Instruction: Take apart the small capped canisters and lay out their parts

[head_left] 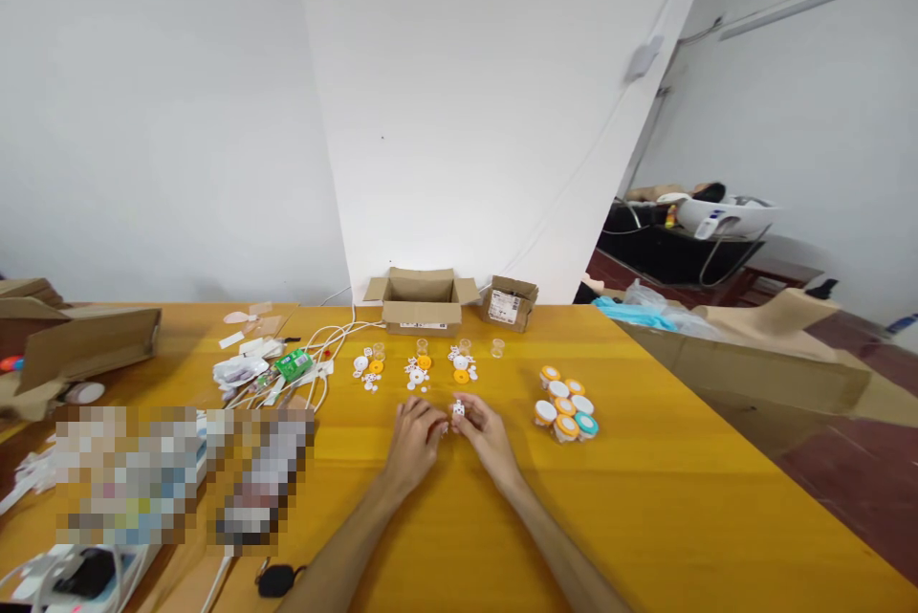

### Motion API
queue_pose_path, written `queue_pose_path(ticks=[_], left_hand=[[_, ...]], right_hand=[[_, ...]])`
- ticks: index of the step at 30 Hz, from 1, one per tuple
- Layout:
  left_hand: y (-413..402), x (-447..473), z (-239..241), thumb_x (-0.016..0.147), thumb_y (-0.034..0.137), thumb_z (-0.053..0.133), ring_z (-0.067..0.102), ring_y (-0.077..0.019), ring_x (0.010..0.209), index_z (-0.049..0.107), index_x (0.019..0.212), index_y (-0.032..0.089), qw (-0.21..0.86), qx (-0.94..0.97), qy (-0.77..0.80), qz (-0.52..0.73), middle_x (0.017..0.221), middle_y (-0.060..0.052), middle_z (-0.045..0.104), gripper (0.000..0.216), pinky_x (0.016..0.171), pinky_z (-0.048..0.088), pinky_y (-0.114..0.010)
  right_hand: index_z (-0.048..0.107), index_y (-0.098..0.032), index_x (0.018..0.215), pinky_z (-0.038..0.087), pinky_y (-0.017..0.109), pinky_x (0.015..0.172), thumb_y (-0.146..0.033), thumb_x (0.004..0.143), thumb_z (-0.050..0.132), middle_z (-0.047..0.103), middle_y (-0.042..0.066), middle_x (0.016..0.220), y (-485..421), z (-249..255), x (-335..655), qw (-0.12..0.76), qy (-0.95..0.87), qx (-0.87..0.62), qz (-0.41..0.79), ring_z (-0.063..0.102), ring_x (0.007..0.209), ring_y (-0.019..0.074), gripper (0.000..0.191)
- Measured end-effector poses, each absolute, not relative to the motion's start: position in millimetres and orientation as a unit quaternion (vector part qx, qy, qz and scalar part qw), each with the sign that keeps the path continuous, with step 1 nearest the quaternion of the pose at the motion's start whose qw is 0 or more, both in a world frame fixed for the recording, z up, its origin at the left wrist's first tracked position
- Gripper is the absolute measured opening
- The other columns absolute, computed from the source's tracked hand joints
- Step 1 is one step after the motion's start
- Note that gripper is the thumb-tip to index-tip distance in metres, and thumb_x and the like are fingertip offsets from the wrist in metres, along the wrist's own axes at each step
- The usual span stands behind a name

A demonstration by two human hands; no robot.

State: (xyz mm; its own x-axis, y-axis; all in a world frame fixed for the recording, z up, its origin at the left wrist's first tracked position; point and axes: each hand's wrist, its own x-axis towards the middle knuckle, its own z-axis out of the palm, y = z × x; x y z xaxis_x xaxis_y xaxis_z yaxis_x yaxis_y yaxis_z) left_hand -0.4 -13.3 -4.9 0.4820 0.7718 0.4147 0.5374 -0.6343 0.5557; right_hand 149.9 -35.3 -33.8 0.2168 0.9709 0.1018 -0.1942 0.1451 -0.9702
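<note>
Over the middle of the table, my right hand (pixel 489 433) is closed in a pinch on a small white piece with dark holes (pixel 458 409). Beside it my left hand (pixel 416 441) is curled, thumb and fingers together, with a sliver of something white at its fingertips; its shape is mostly hidden. Just beyond my hands lie groups of small white perforated pieces (pixel 411 365), white discs (pixel 460 362) and orange rings (pixel 461 377). Several clear plastic cups (pixel 497 348) stand in a row behind them.
Capped jars with orange, white and teal lids (pixel 565 405) cluster at the right. An open cardboard box (pixel 422 300) and a smaller box (pixel 510 303) stand by the wall. Cables (pixel 337 334), a green packet (pixel 294 364) and a black fob (pixel 276 580) lie on the left.
</note>
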Motion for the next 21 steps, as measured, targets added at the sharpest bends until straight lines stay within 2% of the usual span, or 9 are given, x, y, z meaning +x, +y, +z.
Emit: queue_pose_path(ticks=[6, 10, 12, 14, 17, 19, 21], left_hand=[[-12.9, -0.3, -6.8, 0.087, 0.018, 0.054, 0.057, -0.024, 0.091, 0.07, 0.087, 0.024, 0.192, 0.831, 0.397, 0.339, 0.086, -0.005, 0.068, 0.017, 0.079, 0.04, -0.036], [-13.2, 0.1, 1.1, 0.088, 0.027, 0.054, 0.057, -0.0235, 0.092, 0.07, 0.086, 0.024, 0.253, 0.797, 0.389, 0.388, 0.087, -0.005, 0.068, 0.016, 0.084, 0.042, -0.038], [-19.1, 3.4, 13.1, 0.088, 0.037, 0.054, 0.058, -0.0227, 0.091, 0.07, 0.086, 0.023, 0.327, 0.763, 0.369, 0.418, 0.089, -0.005, 0.068, 0.022, 0.084, 0.044, -0.037], [-33.5, 9.9, 29.2, 0.085, 0.048, 0.055, 0.059, -0.0219, 0.086, 0.07, 0.086, 0.022, 0.447, 0.713, 0.342, 0.418, 0.087, -0.006, 0.068, 0.03, 0.078, 0.046, -0.034], [-72.9, 22.6, 48.7, 0.082, 0.057, 0.052, 0.062, -0.0246, 0.089, 0.071, 0.084, 0.021, 0.627, 0.622, 0.259, 0.391, 0.087, -0.009, 0.069, 0.041, 0.079, 0.049, -0.037], [-104.0, 27.9, 50.2, 0.079, 0.064, 0.047, 0.064, -0.0288, 0.089, 0.073, 0.084, 0.021, 0.693, 0.591, 0.21, 0.356, 0.084, -0.012, 0.07, 0.05, 0.077, 0.05, -0.042], [-130.9, 25.7, 42.2, 0.074, 0.066, 0.045, 0.064, -0.0347, 0.094, 0.076, 0.086, 0.025, 0.708, 0.59, 0.181, 0.344, 0.079, -0.015, 0.07, 0.053, 0.072, 0.051, -0.046]], right_hand=[[0.066, -0.022, 0.094, 0.057, 0.038, 0.07, -0.068, 0.059, 0.075, 0.07, 0.005, 0.084, -35.1, -33.7, 150.1, 0.628, -0.426, -0.475, 0.446, 0.066, 0.074, 0.0226, 0.058], [0.066, -0.022, 0.093, 0.057, 0.039, 0.072, -0.069, 0.059, 0.074, 0.07, 0.005, 0.083, -35.5, -32.7, 149.8, 0.631, -0.422, -0.485, 0.434, 0.067, 0.079, 0.0247, 0.058], [0.066, -0.022, 0.093, 0.056, 0.04, 0.075, -0.069, 0.06, 0.073, 0.071, 0.006, 0.085, -35.3, -32.8, 149.9, 0.633, -0.426, -0.487, 0.426, 0.067, 0.082, 0.0259, 0.057], [0.066, -0.023, 0.093, 0.056, 0.04, 0.076, -0.068, 0.061, 0.073, 0.071, 0.006, 0.085, -34.3, -34.1, 150.0, 0.634, -0.436, -0.486, 0.414, 0.067, 0.082, 0.0263, 0.056], [0.066, -0.023, 0.091, 0.056, 0.038, 0.068, -0.07, 0.059, 0.072, 0.07, 0.005, 0.078, -32.0, -37.5, 149.8, 0.626, -0.442, -0.496, 0.409, 0.066, 0.072, 0.0242, 0.057], [0.066, -0.022, 0.091, 0.056, 0.037, 0.064, -0.072, 0.059, 0.07, 0.068, 0.005, 0.077, -31.5, -39.1, 149.2, 0.618, -0.438, -0.506, 0.413, 0.064, 0.066, 0.0225, 0.059], [0.066, -0.022, 0.093, 0.056, 0.037, 0.065, -0.073, 0.061, 0.068, 0.068, 0.005, 0.078, -32.5, -39.3, 148.5, 0.611, -0.439, -0.51, 0.416, 0.064, 0.066, 0.022, 0.06]])
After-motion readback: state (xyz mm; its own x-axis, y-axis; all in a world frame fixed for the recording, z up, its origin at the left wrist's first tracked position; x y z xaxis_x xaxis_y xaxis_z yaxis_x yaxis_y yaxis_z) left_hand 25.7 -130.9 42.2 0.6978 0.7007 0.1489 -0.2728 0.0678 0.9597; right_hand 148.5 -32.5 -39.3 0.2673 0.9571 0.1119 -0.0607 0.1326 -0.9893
